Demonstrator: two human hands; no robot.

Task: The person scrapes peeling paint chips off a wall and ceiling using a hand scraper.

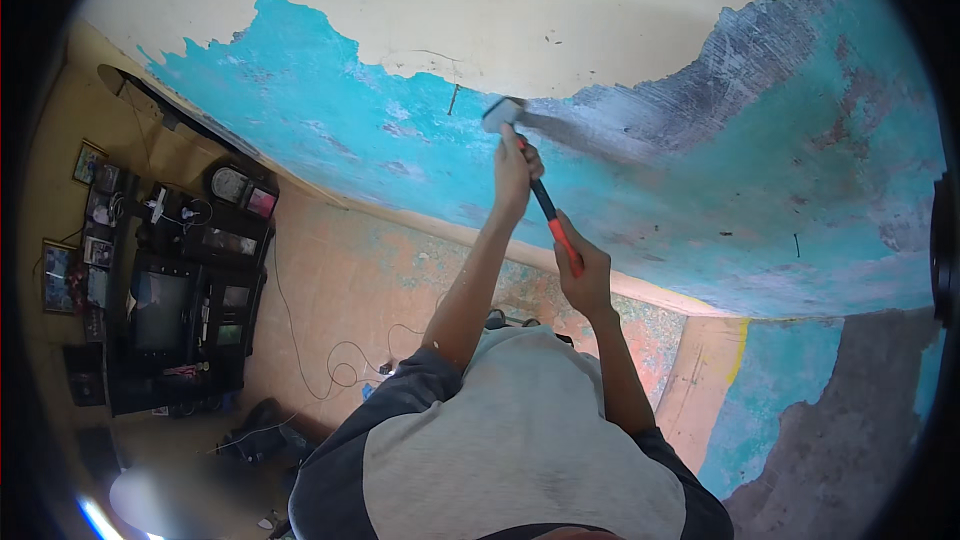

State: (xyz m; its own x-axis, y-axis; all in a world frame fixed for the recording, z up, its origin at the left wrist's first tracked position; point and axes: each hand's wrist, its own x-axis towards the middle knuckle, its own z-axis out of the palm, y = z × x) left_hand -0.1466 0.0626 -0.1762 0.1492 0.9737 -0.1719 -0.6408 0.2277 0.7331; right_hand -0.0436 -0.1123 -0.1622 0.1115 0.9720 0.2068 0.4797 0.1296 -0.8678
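Observation:
A long-handled paint scraper (503, 115) with a black and red handle is held in both my hands against or close to the wall. My left hand (515, 172) is wrapped around the handle just below the head, one finger stretched along it. Lower down, my right hand (583, 270) grips the red end. The scraper's flat head is beside the ragged lower edge of the cream paint (620, 10). Beneath that edge the wall shows turquoise paint (400, 140), with a scratched grey patch (690, 105) to the right. Whether the blade touches the wall I cannot tell.
A nail (453, 100) sticks out of the wall left of the scraper. At the left stands a dark cabinet (190, 300) with a television and framed pictures. A thin cable (335, 375) loops across the floor. Another wall (780, 380) with turquoise and grey patches rises at the lower right.

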